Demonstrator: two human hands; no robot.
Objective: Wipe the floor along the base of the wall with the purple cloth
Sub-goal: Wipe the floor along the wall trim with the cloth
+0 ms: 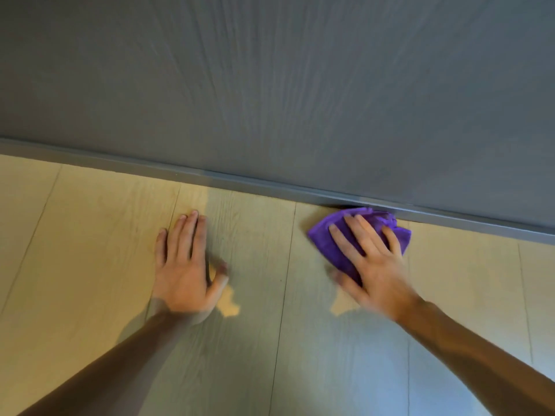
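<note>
I see the purple cloth (pixel 336 244) against the baseboard (pixel 240 180), bare floor (pixel 255 325) all around. My right hand (pixel 372 259) presses it flat, fingers spread; my left hand (pixel 184 262) rests flat, empty.

One purple cloth (pixel 333 244), two hands: left hand (pixel 183 265), right hand (pixel 375 265).

I see a grey skirting strip (pixel 240 179) crossing my view on a slant, with a broad shadow (pixel 300 370) below it.
</note>
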